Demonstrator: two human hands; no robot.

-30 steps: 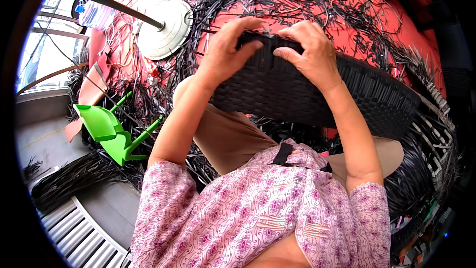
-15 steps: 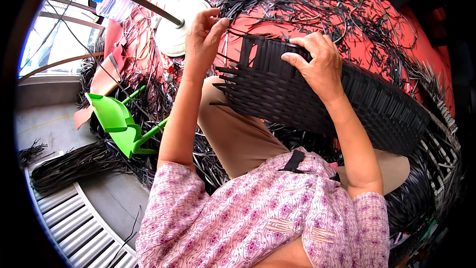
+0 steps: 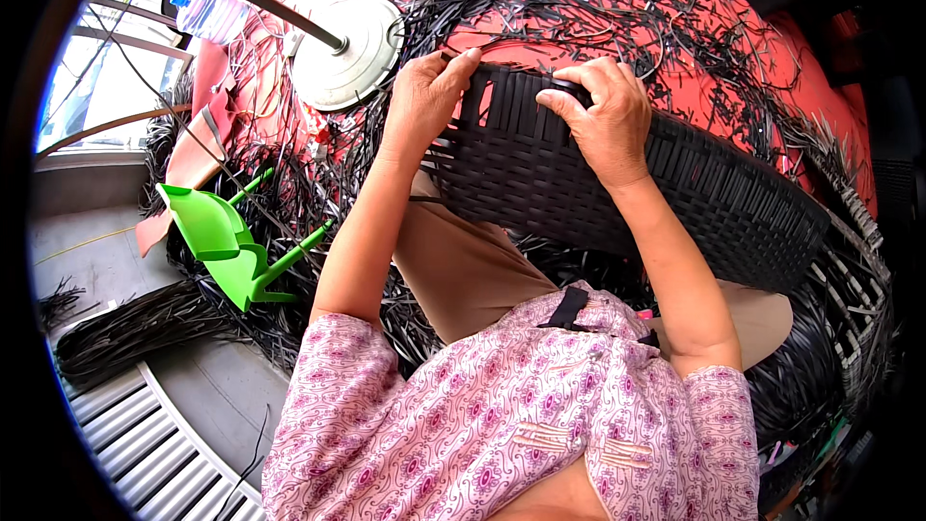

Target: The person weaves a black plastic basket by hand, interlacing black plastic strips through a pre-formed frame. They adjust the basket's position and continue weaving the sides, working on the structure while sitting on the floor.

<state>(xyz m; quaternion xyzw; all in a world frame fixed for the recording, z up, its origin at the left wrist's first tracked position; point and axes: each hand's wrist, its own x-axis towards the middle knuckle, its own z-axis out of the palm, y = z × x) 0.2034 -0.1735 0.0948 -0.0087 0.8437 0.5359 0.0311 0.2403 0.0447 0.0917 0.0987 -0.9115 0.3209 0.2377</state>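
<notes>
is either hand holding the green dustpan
No, the green dustpan is off to the left, while the left hand and right hand are at the upper edge of the black woven panel.

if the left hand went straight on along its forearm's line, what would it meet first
Likely the loose black strips on the red surface beyond the left hand, though how far off they lie is unclear.

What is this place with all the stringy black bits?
Probably a weaving workshop: the right hand holds a woven panel, loose black strips litter the red floor, and a black bundle lies on the left.
</notes>
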